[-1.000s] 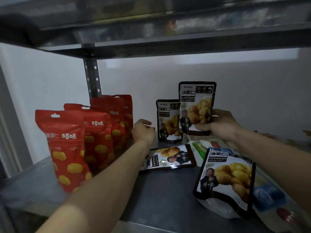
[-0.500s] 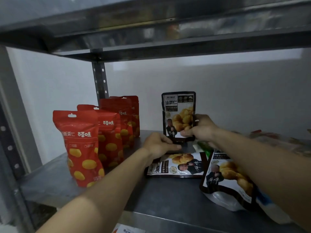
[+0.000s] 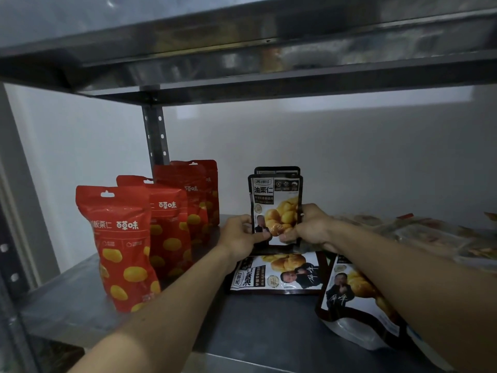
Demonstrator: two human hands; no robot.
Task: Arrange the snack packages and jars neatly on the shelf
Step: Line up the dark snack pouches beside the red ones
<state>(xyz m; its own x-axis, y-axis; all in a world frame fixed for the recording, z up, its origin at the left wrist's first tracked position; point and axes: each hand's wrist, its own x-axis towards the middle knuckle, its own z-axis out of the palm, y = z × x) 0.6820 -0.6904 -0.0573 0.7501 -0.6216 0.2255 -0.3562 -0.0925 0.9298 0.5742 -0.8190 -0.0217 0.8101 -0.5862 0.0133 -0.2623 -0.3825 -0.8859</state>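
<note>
Left hand: the left hand (image 3: 239, 238) is pinched on the lower left edge of the black chestnut pouch (image 3: 277, 208), thumb across the front – looks like it's steadying that side so the pack doesn't flop over.
Right hand: the right hand (image 3: 309, 227) is clamped on the lower right edge of the same pouch, fingers curled round it. Two hands low down makes sense to me, since a soft pouch only stands if you square up its base.
Pouch position: upright on the shelf (image 3: 255, 327), toward the back, right in front of a second black pouch (image 3: 277, 170) whose top edge just peeks out behind it. I'd guess a front-to-back row is being started, same idea as the red ones.
Red packs: the red chestnut bags (image 3: 121, 246) stand in a staggered line along the left side, running back toward the corner post (image 3: 156, 135) – that bit looks done.
Still to sort: a flat black pouch (image 3: 277, 273) lies face up just in front of the hands, and a tilted black pouch (image 3: 357, 300) leans on other stuff near the right forearm. More packets (image 3: 430, 235) are heaped on the right, too blurry to name. No jars that I can see.
Surface: dull grey metal, smooth – pouches probably slide on it easily.
Room: plain pale wall (image 3: 349, 162) behind, another metal shelf (image 3: 242, 49) close overhead, dim light.
</note>
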